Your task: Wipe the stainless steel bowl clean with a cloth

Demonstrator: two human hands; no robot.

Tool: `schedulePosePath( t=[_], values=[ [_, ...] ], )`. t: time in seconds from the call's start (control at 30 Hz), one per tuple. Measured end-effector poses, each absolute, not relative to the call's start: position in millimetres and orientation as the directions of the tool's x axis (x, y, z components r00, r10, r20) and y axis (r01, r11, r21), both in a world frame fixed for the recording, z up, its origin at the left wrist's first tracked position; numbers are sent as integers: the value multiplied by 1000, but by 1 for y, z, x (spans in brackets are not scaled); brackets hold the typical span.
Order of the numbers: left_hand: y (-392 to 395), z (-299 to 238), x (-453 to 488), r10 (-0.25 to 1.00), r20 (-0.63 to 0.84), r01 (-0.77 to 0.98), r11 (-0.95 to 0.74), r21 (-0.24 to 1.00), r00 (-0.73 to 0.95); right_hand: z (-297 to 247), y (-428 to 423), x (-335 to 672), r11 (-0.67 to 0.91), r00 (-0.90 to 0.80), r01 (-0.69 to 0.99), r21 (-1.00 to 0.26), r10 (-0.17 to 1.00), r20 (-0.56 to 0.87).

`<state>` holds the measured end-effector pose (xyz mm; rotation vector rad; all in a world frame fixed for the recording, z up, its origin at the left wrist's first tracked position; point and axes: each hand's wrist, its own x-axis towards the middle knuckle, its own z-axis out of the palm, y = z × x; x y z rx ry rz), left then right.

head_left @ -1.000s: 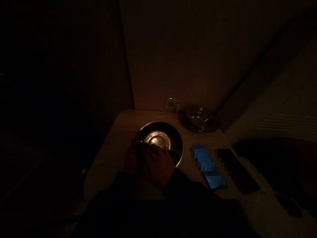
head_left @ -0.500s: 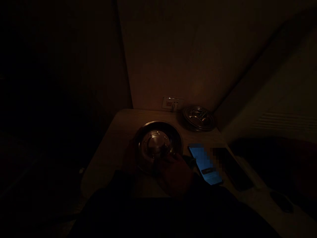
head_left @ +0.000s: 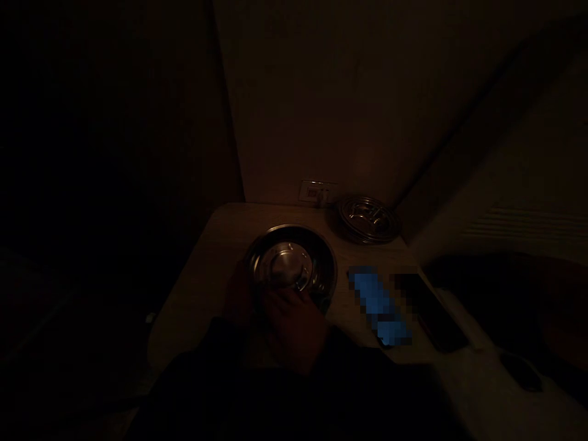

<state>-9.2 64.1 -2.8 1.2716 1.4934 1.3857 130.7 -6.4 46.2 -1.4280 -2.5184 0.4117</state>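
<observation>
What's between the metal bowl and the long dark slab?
A blue-lit screen lies between the metal bowl and the dark slab, in the head view.

My right fingers [head_left: 282, 300] cover the near rim of the metal bowl [head_left: 288, 263], and I cannot tell whether anything lies beneath them. My left fingers [head_left: 239, 285] sink into the dark at the bowl's left side, their grip unreadable. My sleeves [head_left: 206, 349] merge with blackness and run off the bottom edge. Blocky pixels hide most of the lit phone [head_left: 376, 303] and the far end of the dark slab [head_left: 443, 321]. The wall socket [head_left: 316, 192] is too small to read, and a dim heap [head_left: 496, 288] is cut by the right edge
</observation>
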Motion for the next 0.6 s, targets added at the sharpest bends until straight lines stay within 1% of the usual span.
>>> schedulePosePath(
  t=[0.07, 0.13, 0.23, 0.33, 0.43, 0.5, 0.6],
  values=[
    [62, 2, -9, 961, 114, 227, -56, 972, -252, 47, -12, 142, 509, -526, 808, -297, 850, 27],
    [60, 5, -9, 965, 107, 246, -46, 968, -241, 44, -18, 154, 528, -534, 818, -229, 844, 39],
    [60, 4, -10, 967, 85, 205, -35, 978, -241, 29, -21, 163, 557, -536, 822, -116, 827, 170],
    [62, 1, -9, 961, 83, 93, -60, 994, -264, 12, -20, 162, 573, -525, 819, -37, 774, 353],
    [66, 0, -6, 973, 49, -52, -62, 997, -224, 4, -18, 160, 596, -526, 803, 11, 701, 481],
    [69, -2, -4, 982, 12, -129, -37, 991, -189, 4, -17, 159, 616, -548, 787, 36, 670, 500],
    [71, -7, -4, 988, -12, -221, -22, 975, -155, 6, -16, 160, 623, -557, 781, 42, 664, 499]
  ],
)
